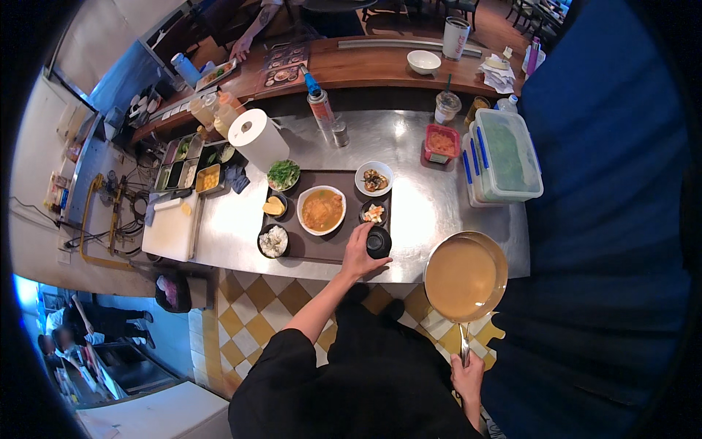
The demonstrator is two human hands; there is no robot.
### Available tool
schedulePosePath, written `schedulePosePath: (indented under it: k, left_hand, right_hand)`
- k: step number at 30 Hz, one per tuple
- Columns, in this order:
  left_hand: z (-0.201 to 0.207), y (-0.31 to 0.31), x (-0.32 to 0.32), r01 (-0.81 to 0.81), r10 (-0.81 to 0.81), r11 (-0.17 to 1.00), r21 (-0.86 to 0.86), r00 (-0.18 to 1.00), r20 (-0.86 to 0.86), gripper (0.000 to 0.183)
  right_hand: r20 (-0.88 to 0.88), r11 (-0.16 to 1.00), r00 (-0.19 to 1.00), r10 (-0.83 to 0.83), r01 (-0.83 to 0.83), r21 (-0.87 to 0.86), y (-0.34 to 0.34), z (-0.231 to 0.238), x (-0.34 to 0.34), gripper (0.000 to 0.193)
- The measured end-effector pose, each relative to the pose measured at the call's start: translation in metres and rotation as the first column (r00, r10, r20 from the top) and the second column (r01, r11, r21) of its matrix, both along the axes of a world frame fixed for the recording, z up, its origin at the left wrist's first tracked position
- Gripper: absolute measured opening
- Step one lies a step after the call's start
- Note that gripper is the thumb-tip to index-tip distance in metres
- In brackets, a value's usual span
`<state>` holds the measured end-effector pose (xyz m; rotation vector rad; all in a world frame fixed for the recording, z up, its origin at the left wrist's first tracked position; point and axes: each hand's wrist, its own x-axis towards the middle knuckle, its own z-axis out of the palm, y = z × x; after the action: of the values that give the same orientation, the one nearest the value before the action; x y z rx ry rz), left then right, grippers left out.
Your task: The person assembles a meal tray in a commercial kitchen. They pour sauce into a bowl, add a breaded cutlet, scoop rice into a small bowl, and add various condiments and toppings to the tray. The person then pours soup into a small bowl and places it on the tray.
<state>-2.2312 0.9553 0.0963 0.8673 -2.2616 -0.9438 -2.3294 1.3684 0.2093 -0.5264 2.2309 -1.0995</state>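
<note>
My left hand [359,252] is closed on a small black bowl [379,242] at the tray's near right corner; whether food is in it I cannot tell. In my right hand [468,377] is the handle of a metal saucepan [466,236], which holds light brown liquid, right of the tray. On the dark tray [307,252], a white bowl of orange-brown soup [322,211] is in the middle. Around it are a green salad [283,175], yellow slices [274,206], rice with dark flakes [273,241], a white dish of dark-topped food [375,179] and a small orange-and-white side dish [373,213].
A paper towel roll [257,139], blow torch [319,102] and shaker [340,133] stand behind the tray. Lidded plastic boxes [508,154] and a red tub [441,143] are at right. Leftward lie a cutting board [172,228] and ingredient pans [183,164]. Another person's hand [240,48] rests beyond the wooden counter.
</note>
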Motion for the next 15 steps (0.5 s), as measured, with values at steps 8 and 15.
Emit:
schedulePosePath:
  k: [8,15]
  left_hand:
    - [0.031,0.029,0.052,-0.129,0.129,0.992,-0.019,0.991,0.045,0.124]
    - [-0.006,0.14,0.267,-0.348,0.31,0.935,0.073,0.898,0.312,0.061]
  right_hand:
    - [0.031,0.993,0.997,0.077,-0.079,0.083,-0.03,0.029,-0.01,0.027]
    - [0.062,0.952,0.967,0.247,-0.254,0.172,-0.062,0.06,-0.009,0.023]
